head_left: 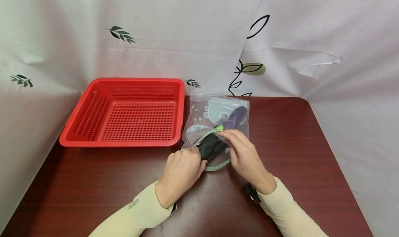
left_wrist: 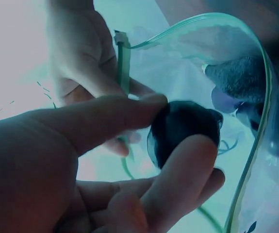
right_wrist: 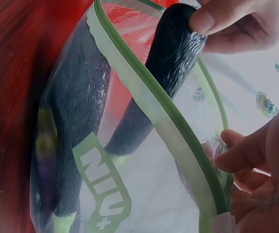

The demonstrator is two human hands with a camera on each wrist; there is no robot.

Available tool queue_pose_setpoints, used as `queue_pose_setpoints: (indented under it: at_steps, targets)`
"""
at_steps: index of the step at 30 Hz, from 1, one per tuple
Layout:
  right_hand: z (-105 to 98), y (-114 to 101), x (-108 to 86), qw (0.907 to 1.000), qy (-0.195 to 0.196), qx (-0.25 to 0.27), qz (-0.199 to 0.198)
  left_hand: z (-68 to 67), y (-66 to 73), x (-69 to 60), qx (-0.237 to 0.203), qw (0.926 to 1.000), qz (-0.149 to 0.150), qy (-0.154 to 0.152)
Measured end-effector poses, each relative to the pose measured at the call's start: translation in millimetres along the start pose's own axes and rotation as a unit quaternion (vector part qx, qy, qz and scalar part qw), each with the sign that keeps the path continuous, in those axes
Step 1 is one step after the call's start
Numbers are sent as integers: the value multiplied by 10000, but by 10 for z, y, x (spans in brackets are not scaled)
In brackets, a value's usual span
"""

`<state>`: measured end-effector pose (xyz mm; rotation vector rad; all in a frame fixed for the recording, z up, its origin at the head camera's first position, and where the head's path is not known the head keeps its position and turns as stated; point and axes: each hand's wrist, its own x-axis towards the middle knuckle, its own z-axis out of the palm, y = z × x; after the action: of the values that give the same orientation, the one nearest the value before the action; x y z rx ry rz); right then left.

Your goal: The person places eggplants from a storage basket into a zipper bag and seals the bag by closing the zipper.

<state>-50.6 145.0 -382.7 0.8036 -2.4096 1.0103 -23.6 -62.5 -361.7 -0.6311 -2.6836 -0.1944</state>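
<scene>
A clear zip bag (head_left: 194, 107) with a pale green rim lies on the table, its mouth towards me. My left hand (head_left: 183, 167) pinches the end of a long, dark vegetable (right_wrist: 175, 48) between thumb and fingers. That vegetable slants down through the bag's mouth, its pale green tip inside. My right hand (head_left: 246, 157) holds the bag's rim, near the zip slider in the right wrist view. Inside the bag are another dark, wrinkled vegetable (right_wrist: 83, 82) with a pale green end and a purple eggplant (head_left: 237, 117). Plastic and fingers partly hide these contents.
A red perforated basket (head_left: 140, 121) stands on the table, left of the bag. White patterned cloth (head_left: 174, 29) hangs behind the brown table (head_left: 290, 143) and at its sides.
</scene>
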Motion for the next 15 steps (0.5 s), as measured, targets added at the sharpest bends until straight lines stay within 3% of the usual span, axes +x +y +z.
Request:
queue_pose_setpoints:
  at_steps: [6,15]
  targets:
    - [4,3,15,9999,80,-55,-92,110,115,14,397,9978,-67,528]
    - [-25,11,25,9995,58,-189,-251,285,236,49,694,9916,-173,1082]
